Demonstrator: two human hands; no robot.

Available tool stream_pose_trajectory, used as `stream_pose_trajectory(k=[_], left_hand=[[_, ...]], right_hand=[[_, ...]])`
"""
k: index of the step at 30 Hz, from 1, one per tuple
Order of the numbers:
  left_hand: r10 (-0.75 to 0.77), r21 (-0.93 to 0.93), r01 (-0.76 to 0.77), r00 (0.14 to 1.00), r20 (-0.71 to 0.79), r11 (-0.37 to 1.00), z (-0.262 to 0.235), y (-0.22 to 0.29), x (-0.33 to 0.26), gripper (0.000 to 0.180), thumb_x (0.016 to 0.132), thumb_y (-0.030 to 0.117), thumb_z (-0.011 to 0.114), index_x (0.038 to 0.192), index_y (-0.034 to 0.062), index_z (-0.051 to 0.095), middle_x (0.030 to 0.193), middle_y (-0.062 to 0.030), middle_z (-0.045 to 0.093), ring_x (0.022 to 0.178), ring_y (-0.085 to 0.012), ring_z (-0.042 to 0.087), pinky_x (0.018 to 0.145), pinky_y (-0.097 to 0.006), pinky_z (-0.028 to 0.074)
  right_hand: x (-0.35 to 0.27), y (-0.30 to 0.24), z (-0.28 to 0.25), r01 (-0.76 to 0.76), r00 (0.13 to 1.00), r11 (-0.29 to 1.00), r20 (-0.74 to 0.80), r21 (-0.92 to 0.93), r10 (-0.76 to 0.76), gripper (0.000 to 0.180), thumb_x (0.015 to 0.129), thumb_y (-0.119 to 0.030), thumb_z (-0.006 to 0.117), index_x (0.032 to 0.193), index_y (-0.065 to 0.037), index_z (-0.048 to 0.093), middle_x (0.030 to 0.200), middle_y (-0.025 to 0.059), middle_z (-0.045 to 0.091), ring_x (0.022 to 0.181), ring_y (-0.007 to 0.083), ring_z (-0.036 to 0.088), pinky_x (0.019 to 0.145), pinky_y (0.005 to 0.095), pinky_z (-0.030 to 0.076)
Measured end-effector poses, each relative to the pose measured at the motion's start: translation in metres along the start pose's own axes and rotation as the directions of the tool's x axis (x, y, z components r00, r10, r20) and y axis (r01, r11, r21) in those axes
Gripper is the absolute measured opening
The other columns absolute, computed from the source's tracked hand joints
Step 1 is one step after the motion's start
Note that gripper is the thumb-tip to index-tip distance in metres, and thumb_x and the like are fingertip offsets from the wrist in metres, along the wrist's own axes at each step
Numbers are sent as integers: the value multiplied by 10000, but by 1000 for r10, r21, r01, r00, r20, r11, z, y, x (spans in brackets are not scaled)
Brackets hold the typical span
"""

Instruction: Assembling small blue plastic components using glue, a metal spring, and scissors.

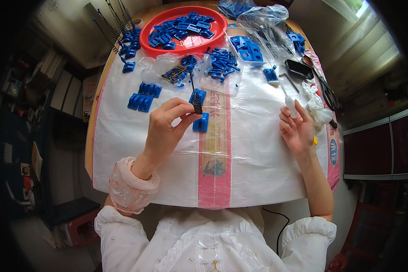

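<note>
Pinched upright between the thumb and fingertips of my left hand (167,124) is a black coil spring (197,107) with a long thin stem. Just beyond those fingers lie a blue plastic base (201,123) and a second blue base (198,96), partly hidden by the spring. My right hand (299,131) is wrapped round a small white squeeze bottle (290,107) with a thin nozzle pointing away from me. More blue bases (140,102) sit side by side to the left.
Farther back stand a red tray (145,43) of blue parts and a clear container (249,50). Small blue pieces (222,63) and brass-coloured screws (174,75) lie on plastic bags. Spring assemblies (128,47) stand back left. A hex key (291,82), scissors (327,93) and crumpled tissue (318,111) are right.
</note>
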State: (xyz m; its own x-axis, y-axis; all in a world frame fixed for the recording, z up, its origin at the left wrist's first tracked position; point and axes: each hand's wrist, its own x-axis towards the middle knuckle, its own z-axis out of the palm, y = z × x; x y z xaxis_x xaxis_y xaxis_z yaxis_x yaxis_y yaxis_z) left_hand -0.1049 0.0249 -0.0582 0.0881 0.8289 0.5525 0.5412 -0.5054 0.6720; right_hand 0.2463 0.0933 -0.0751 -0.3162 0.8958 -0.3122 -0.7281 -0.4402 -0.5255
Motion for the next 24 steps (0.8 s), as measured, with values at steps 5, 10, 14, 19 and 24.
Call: stream_pose_trajectory(k=[5, 10, 14, 19, 24], left_hand=[[-1, 0, 1, 1000, -7, 1000, -3, -2, 1, 143, 825, -2, 830, 938, -16, 744, 906, -81, 713, 713, -144, 677, 636, -260, 549], [-19, -20, 18, 1000, -19, 1000, -4, -3, 1, 148, 820, 4, 834, 939, -9, 748, 895, -80, 714, 701, -145, 662, 632, -262, 534], [-30, -26, 29, 999, -30, 999, -7, -4, 1, 140, 819, 10, 835, 931, -5, 752, 881, -74, 715, 689, -142, 644, 629, -266, 522], [-39, 7, 39, 999, -1, 999, -14, -3, 3, 128, 821, 24, 839, 918, 9, 758, 872, -61, 714, 688, -137, 618, 630, -276, 499], [-34, 23, 34, 999, 28, 999, -18, -2, 2, 123, 828, 24, 841, 929, 13, 772, 853, -54, 696, 702, -122, 589, 638, -255, 472]], right_hand=[[0, 4, 4, -14, 1000, 1000, 25, -19, 15, 266, 1033, -228, 637, 1193, -34, 549, 1021, 110, 628, 712, 95, 463, 569, 225, 378], [-1, 8, 1, 20, 996, 992, 89, -123, -9, 297, 1000, -186, 694, 1232, -41, 575, 1120, 139, 650, 820, 114, 532, 680, 245, 467], [-2, 12, 0, 34, 988, 988, 156, -152, -10, 310, 973, -170, 737, 1228, -72, 591, 1148, 140, 654, 857, 130, 560, 773, 274, 507], [-4, 13, 4, 29, 980, 980, 198, -198, 11, 320, 948, -176, 772, 1213, -111, 607, 1161, 132, 664, 949, 154, 600, 839, 304, 525], [-9, 15, 11, 53, 986, 960, 166, -277, -7, 381, 897, -155, 825, 1210, -120, 610, 1199, 141, 682, 1059, 159, 630, 905, 327, 520]])
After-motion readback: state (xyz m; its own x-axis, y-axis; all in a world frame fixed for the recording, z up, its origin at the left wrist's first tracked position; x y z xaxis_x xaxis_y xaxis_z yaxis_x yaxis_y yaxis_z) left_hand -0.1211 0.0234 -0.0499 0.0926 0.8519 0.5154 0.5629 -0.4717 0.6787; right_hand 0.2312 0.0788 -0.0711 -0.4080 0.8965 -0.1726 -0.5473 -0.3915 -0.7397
